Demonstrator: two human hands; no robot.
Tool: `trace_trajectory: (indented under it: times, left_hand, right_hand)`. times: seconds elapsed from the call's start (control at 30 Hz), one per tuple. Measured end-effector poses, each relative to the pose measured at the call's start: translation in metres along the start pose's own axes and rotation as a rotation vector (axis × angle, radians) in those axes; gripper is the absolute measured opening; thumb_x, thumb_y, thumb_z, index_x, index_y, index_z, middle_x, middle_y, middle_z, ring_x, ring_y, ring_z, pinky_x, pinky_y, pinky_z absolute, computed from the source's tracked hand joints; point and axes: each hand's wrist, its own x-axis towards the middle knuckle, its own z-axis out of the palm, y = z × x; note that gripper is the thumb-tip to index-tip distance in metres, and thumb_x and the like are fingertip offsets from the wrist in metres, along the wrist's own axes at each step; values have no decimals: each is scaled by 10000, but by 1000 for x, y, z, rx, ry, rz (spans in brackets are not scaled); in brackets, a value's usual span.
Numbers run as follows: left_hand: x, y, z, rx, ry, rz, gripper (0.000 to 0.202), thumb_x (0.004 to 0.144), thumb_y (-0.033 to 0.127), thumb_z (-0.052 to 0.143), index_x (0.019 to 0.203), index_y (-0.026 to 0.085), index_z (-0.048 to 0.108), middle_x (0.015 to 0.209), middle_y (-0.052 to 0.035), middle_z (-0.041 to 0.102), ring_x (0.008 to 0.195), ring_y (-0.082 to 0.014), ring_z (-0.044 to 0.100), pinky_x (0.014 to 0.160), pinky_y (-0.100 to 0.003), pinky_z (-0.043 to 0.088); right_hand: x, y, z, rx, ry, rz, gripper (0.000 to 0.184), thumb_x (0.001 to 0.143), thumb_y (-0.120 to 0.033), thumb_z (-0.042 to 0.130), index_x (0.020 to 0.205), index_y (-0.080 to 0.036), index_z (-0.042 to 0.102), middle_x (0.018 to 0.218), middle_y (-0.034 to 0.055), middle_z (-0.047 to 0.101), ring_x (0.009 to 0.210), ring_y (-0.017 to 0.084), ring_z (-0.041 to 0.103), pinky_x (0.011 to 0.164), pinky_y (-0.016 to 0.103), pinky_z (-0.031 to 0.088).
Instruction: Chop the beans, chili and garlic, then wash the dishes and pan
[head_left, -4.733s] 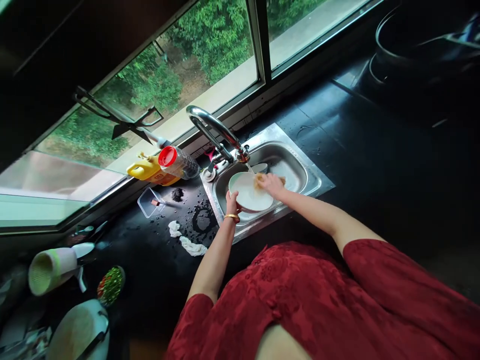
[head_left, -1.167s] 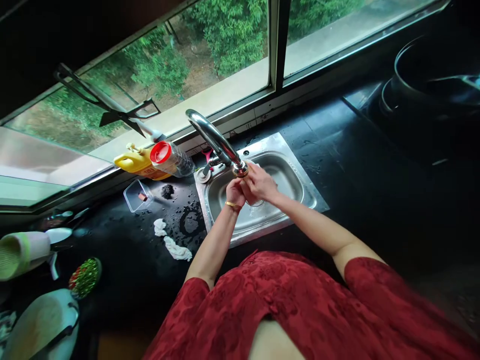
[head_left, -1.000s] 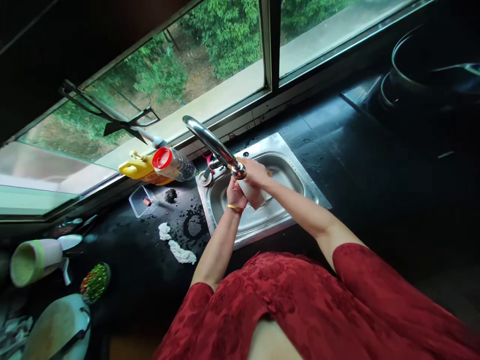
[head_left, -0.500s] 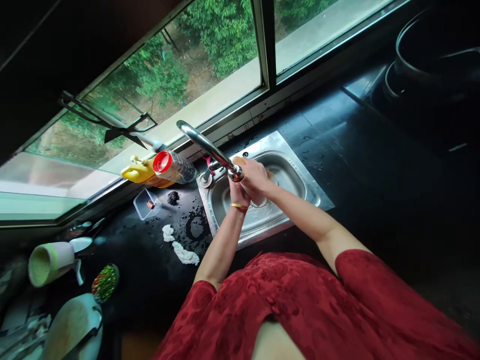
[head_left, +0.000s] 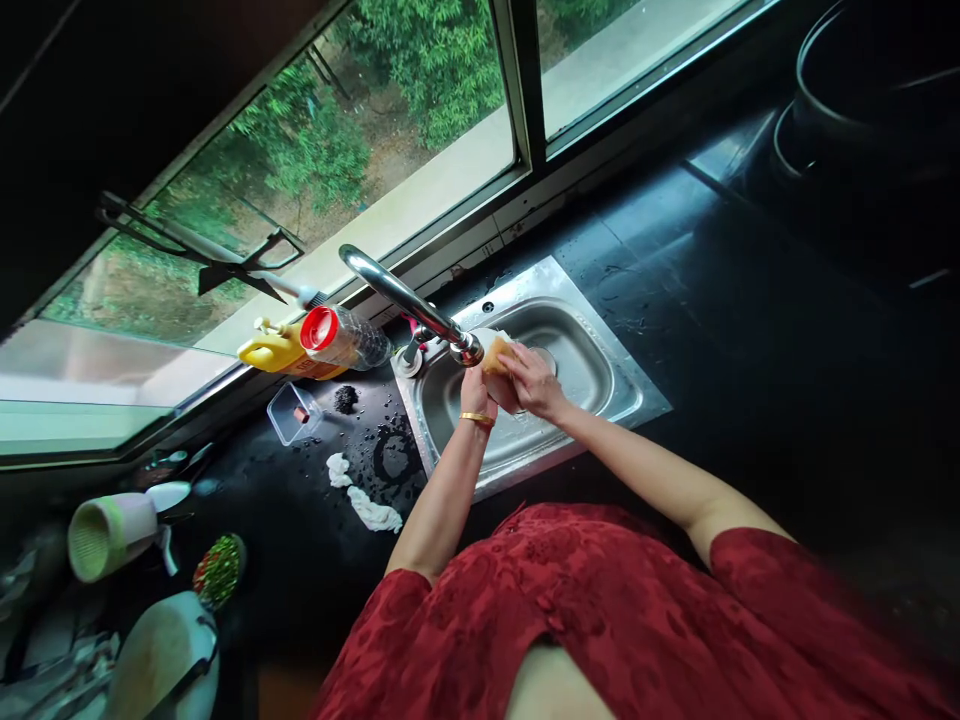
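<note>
Both my hands are together over the steel sink [head_left: 628, 372], just under the spout of the curved tap [head_left: 409, 298]. My left hand [head_left: 474, 386], a gold bangle on its wrist, is wrapped round a small white cup [head_left: 488, 341] from the left. My right hand [head_left: 535, 384] is closed on an orange-yellow sponge [head_left: 500, 354] pressed against the cup. The cup is mostly hidden by my fingers. I cannot tell whether water is running.
Left of the sink on the wet black counter lie a white rag [head_left: 372, 511], a clear plastic box [head_left: 293, 412], a yellow bottle [head_left: 271, 350] and a red-capped clear bottle [head_left: 343, 337]. A bowl of chopped vegetables [head_left: 218, 571] sits far left. A dark pot [head_left: 870, 90] stands back right.
The white plate scrubbed earlier is gone from my hands; they now work a small cup under the spout. In the last second the sponge has come into sight on the cup.
</note>
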Motion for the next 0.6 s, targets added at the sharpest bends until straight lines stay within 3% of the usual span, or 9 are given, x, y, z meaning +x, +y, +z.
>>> trace_trajectory:
  times: [0.07,0.13,0.23,0.3,0.43,0.5,0.6]
  left_hand:
    - [-6,1,-5,11,-26,38,277,810,246,611,1077,170,614,1042,-46,695,1081,-185,607,934,-278,460]
    - [-13,2,-12,47,-38,36,302,794,270,646,1077,166,620,1057,-61,694,1108,-203,595,933,-290,460]
    - [-16,3,-22,89,-34,41,339,777,331,674,1070,166,629,1084,-76,690,1133,-227,583,942,-313,460]
    - [-14,6,-26,80,-13,62,353,794,356,651,1092,169,624,1111,-79,682,1144,-229,579,958,-321,457]
    - [-8,18,-30,-43,56,22,370,885,348,510,1180,143,595,1190,-96,651,1194,-227,547,1002,-326,440]
    - [-10,27,-34,-102,72,-28,391,911,346,457,1214,134,580,1222,-98,634,1222,-233,525,1022,-344,430]
    - [-21,40,-46,-115,32,-48,412,901,365,481,1254,167,564,1255,-79,618,1255,-236,494,1056,-365,403]
  right_hand:
    - [40,-4,-10,27,-10,136,461,899,-198,368,1337,-192,511,1403,88,474,1287,244,426,1074,396,342]
    - [76,-7,-19,65,-138,270,472,885,-188,375,1334,-212,518,1288,67,582,1163,240,536,1004,364,411]
    - [94,-16,-19,87,-256,316,461,866,-188,392,1295,-219,556,1230,60,619,1104,243,571,964,364,439]
    - [76,-29,-6,68,-141,222,451,876,-211,382,1293,-194,554,1336,79,538,1211,253,494,1031,394,389]
    - [4,-46,33,135,103,87,491,885,-273,382,1363,-192,466,1500,67,327,1401,245,236,1140,447,239]
    - [-21,-39,45,266,168,179,523,869,-290,390,1375,-165,435,1510,88,302,1412,245,213,1150,452,213]
    - [-24,-7,49,589,202,516,528,851,-308,386,1361,-175,426,1399,103,467,1306,240,410,1089,440,332]
